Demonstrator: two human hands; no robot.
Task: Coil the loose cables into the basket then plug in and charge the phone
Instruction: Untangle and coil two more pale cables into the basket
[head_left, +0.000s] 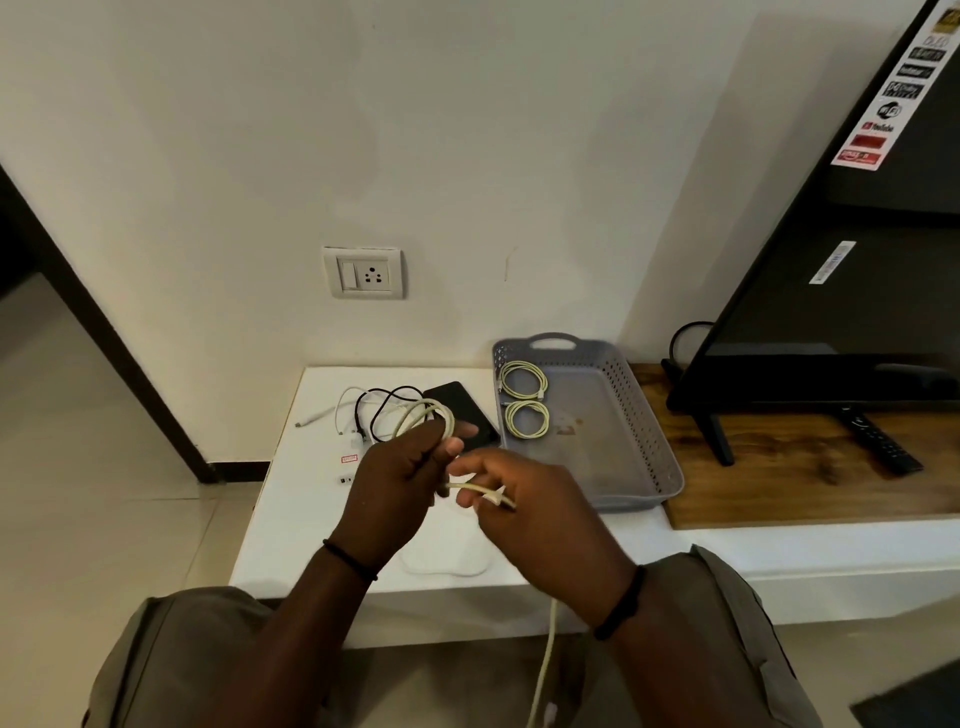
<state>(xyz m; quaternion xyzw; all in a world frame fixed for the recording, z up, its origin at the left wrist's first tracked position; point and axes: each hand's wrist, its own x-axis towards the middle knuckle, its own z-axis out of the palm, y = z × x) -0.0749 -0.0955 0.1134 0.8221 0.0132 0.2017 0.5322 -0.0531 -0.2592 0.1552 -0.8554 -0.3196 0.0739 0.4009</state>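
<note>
Head view shows coiling under way: left hand grips loops of a pale cable, right hand pinches its loose run, tail hanging toward six o'clock. Two coils lie in the basket at two o'clock; phone at twelve. Next, probably: wind the tail, then drop the coil in.

TV sticker strip: "YouTube", seemingly a WiFi logo.

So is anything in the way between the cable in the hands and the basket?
Nothing visible. The pale cable is held just left of the grey basket, whose right part is bare; two coiled cables lie along its left side.
</note>
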